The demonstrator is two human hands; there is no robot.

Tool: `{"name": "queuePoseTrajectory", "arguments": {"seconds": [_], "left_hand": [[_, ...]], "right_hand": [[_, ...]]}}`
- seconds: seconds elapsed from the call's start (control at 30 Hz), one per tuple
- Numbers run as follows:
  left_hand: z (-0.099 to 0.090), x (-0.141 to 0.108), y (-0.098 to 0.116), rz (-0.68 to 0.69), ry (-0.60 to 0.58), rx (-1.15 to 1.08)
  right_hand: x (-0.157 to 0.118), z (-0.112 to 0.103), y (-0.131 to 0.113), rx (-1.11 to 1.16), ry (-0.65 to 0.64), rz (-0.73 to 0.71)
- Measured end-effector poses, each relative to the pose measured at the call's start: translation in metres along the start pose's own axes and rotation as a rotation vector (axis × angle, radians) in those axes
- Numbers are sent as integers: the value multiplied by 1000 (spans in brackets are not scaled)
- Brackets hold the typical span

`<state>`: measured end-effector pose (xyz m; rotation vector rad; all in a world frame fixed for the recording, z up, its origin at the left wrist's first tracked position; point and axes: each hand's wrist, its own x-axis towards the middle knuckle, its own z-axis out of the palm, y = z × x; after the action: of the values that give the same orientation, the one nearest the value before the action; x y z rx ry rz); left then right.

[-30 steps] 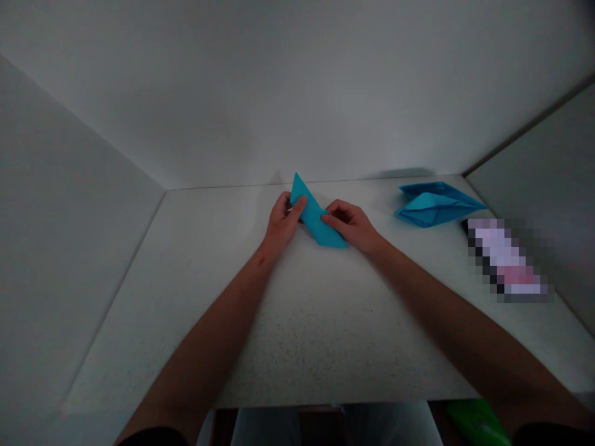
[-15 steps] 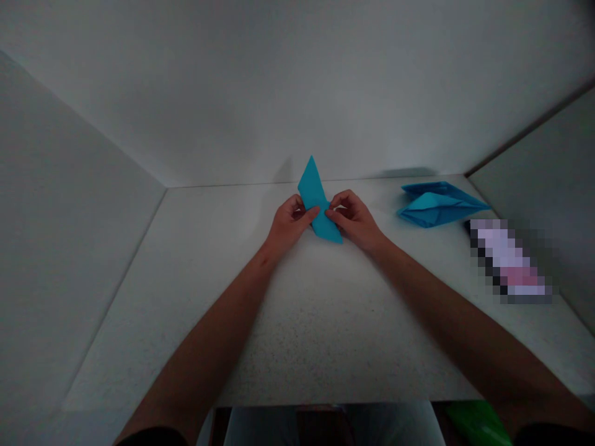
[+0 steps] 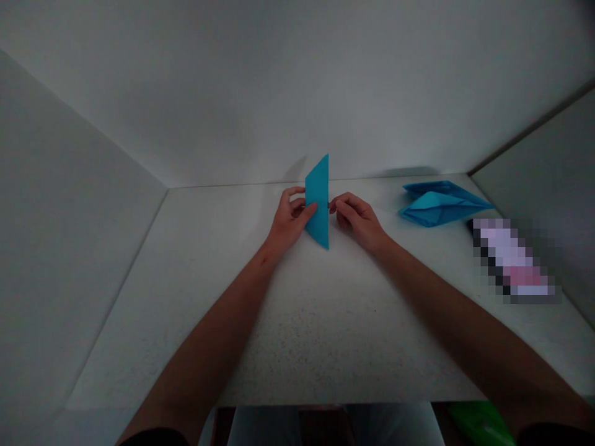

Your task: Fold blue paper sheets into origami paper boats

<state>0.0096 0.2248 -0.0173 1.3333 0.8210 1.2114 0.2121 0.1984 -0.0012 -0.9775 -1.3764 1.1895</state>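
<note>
A folded blue paper stands upright above the middle of the table, shaped like a trapezoid with its long straight edge on the right. My left hand grips its left side, thumb in front and fingers behind. Just right of the straight edge is my right hand, its thumb and index finger drawn together. A fingertip of that hand is near the paper's edge; whether it pinches anything is too small to tell.
Folded blue paper pieces lie at the back right of the white table. A blurred-out phone-like object lies in front of them. Walls bound the back and sides. Something green is below the front edge.
The blue paper has turned from a tilted shape with two points to an upright trapezoid. My right thumb has come off its face; my left hand still holds it.
</note>
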Motion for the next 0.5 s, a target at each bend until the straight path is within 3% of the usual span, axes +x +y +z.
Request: {"name": "queuePoseTrajectory", "arguments": {"seconds": [0.3,0.5], "left_hand": [[4,-9,13,-5,-56,184],[2,-5,10,4,-12,200]], "right_hand": [[0,1,3,-112,-63,-68],[-1,-2,-1,-90,-132,-122]]}}
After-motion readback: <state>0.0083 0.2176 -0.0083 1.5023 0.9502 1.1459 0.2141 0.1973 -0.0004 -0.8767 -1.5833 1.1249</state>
